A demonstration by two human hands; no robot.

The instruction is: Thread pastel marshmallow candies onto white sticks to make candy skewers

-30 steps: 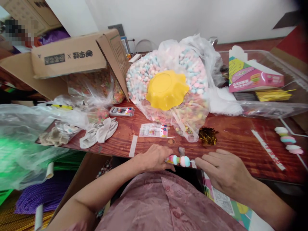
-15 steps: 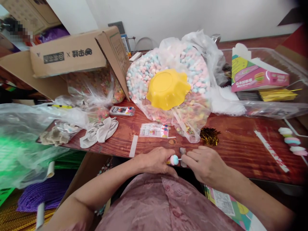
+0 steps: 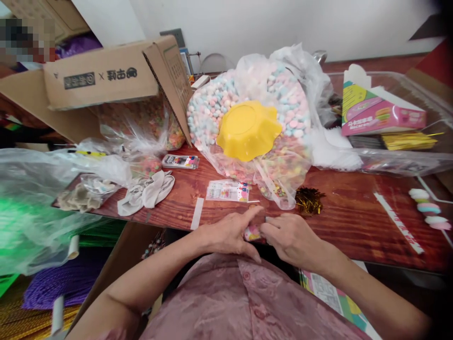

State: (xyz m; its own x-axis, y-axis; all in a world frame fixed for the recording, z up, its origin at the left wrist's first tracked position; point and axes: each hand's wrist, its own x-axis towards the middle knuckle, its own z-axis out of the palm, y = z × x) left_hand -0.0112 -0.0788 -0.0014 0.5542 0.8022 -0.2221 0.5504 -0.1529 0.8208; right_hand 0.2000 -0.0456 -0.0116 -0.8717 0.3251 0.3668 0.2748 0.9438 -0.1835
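My left hand (image 3: 230, 233) and my right hand (image 3: 292, 238) meet at the near edge of the wooden table (image 3: 347, 222). Between their fingertips sits a small pink marshmallow piece (image 3: 252, 233), mostly hidden by the fingers; both hands pinch it. Any stick it sits on is covered. A big clear bag of pastel marshmallows (image 3: 219, 106) stands behind the hands, with a yellow scalloped bowl (image 3: 247, 130) lying on it.
A finished marshmallow skewer (image 3: 426, 208) lies at the far right. Gold twist ties (image 3: 307, 199), a small printed packet (image 3: 227, 192), white gloves (image 3: 146, 193), a cardboard box (image 3: 106, 80) and a pink carton in a clear bin (image 3: 380, 115) crowd the table. Plastic bags (image 3: 31, 208) hang left.
My right hand slid left along the skewer until it met my left hand. The row of marshmallows seen a second ago is now covered, with only one pink piece showing.
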